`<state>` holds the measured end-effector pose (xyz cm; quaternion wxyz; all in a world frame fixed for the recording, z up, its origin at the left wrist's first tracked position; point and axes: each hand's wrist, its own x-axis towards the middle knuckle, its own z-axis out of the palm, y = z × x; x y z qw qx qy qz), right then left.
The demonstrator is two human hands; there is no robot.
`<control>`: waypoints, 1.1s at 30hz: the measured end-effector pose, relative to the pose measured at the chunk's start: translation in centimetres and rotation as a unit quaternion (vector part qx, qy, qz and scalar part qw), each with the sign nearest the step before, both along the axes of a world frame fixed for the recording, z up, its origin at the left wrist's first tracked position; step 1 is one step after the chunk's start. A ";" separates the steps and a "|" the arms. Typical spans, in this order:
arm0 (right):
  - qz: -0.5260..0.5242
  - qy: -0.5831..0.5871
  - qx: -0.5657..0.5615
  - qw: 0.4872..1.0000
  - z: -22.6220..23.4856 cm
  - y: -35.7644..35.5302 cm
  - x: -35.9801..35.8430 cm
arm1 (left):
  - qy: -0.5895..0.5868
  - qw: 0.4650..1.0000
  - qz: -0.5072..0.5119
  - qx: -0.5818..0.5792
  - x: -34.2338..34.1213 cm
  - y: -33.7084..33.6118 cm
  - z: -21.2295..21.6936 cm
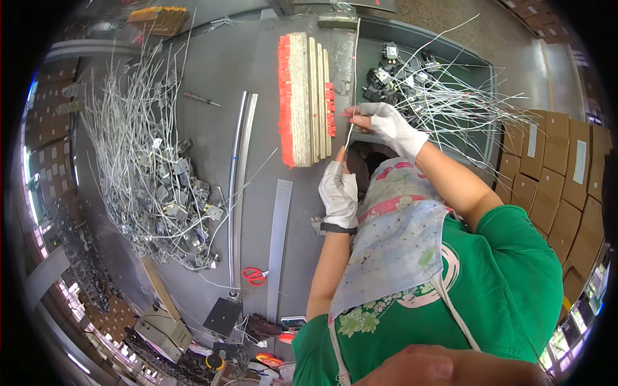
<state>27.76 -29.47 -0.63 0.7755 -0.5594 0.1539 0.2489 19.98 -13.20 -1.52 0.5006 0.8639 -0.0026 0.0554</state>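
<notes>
Both of my hands wear white gloves that leave the fingertips bare. A thin whitish wire [357, 58] runs down along the table's right side to my fingers. Thumb and forefinger of my right hand [389, 127] pinch it beside the stack. Just below, my left hand [338, 193], with a dark band at the wrist, is closed at the wire's lower end, its fingertips partly hidden. Immediately left of the hands lies a stack of pale, rough strips [300, 96] with red pieces along its two long sides.
A grey-green bin [444, 45] at right holds black components with white wires [438, 96]. Another tangled pile of wired components [161, 174] covers the table's left. Between lie a screwdriver [201, 99], metal rods [237, 193], a flat metal strip [279, 238] and red scissors [254, 277]. Cardboard boxes [550, 186] stand at right.
</notes>
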 end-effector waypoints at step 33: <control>-0.498 -0.056 -0.020 0.865 -11.3 -34.6 -4.6 | -0.020 0.829 0.369 0.420 -1.9 22.1 0.2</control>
